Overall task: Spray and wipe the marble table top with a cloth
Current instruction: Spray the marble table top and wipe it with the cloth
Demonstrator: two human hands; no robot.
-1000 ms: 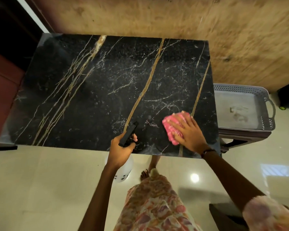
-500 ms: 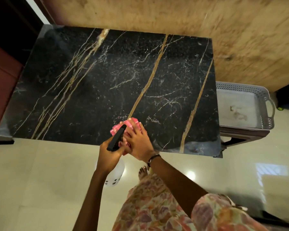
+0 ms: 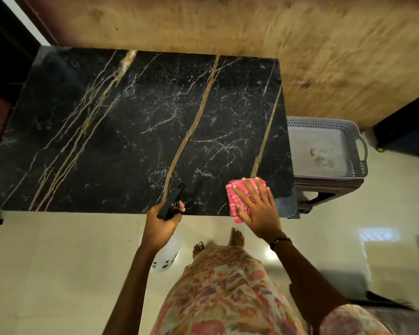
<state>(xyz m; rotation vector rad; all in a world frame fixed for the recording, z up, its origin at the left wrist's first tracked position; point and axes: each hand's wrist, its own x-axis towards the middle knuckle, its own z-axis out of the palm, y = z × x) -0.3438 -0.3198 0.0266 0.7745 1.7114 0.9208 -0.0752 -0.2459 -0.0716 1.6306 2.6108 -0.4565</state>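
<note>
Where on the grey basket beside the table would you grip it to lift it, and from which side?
Grip the basket by the loop handle on its right end wall, coming in from the right: the table top blocks its left side. I'd expect a matching handle there, hidden. A one-handed lift may tilt it.

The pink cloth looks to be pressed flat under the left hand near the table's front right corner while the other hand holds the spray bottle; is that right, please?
Not quite: the head view shows the right hand pressing the pink cloth flat near the front right corner of the marble table. The left hand holds the spray bottle.
</note>
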